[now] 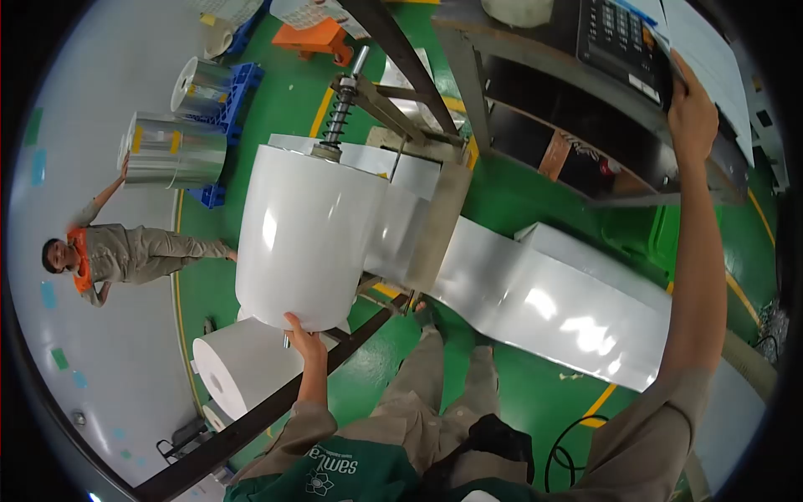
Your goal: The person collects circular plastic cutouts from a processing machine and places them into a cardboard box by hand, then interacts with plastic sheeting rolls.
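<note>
A large roll of glossy white film (309, 234) sits on a metal shaft with a coil spring (339, 117) at its far end. My left hand (309, 343) grips the near edge of this roll, thumb against the film; its other fingers are partly hidden. From the roll, a wide film sheet (577, 301) runs past a beige bar (439, 226) and spreads low on the right. My right hand (693, 117) rests flat, fingers stretched out, on the bench (535, 71) between a black calculator (623, 42) and white papers (711, 58).
A dark metal frame bar (268, 410) crosses in front of me. Another white roll (242, 364) lies below left. Silvery rolls (176, 151) stand on blue pallets (238, 105), with a person (125, 255) touching one. An orange stool (314, 38) and green bin (665, 238) are nearby.
</note>
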`<act>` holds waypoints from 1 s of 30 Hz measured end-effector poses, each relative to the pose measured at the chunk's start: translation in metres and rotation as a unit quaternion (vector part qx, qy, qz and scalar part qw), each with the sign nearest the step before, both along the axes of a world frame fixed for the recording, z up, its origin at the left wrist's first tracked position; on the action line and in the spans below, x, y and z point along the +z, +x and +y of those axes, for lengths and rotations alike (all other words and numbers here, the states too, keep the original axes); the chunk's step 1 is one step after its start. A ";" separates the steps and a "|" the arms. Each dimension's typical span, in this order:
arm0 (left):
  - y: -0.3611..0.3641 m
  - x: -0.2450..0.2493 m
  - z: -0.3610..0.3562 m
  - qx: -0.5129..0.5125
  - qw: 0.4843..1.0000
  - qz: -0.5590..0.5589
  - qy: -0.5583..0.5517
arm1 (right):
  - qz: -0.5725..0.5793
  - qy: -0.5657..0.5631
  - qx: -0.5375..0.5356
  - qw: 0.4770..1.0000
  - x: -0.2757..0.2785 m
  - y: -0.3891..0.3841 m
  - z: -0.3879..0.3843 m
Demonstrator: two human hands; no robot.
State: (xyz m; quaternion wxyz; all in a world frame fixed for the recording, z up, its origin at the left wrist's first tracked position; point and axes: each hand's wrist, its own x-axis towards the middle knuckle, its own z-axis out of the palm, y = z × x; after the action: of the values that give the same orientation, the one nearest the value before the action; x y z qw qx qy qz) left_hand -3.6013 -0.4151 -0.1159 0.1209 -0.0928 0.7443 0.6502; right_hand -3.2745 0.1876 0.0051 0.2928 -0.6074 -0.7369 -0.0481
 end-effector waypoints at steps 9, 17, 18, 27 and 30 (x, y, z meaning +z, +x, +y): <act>-0.025 0.125 0.094 0.007 0.835 0.392 -0.386 | 0.058 0.043 0.068 0.995 0.011 -0.009 -0.010; -0.255 0.021 0.402 -0.316 0.886 0.287 -0.182 | 0.083 0.050 0.096 0.991 0.004 -0.011 -0.004; -0.268 -0.002 0.419 -0.325 0.879 0.243 -0.249 | 0.091 0.043 0.092 0.991 0.006 -0.015 -0.006; -0.293 -0.071 0.452 -0.520 0.832 -0.024 -0.190 | 0.062 0.039 0.073 0.995 -0.005 -0.006 0.002; -0.303 -0.077 0.445 -0.461 0.870 -0.012 -0.173 | 0.045 0.056 0.080 0.994 -0.003 -0.009 0.001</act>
State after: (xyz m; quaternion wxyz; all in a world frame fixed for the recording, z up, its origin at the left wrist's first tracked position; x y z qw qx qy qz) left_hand -3.9041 0.0295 -0.1932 0.3977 0.2339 0.8017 0.3800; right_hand -3.2835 0.1890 0.0016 0.3623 -0.5304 -0.7655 -0.0384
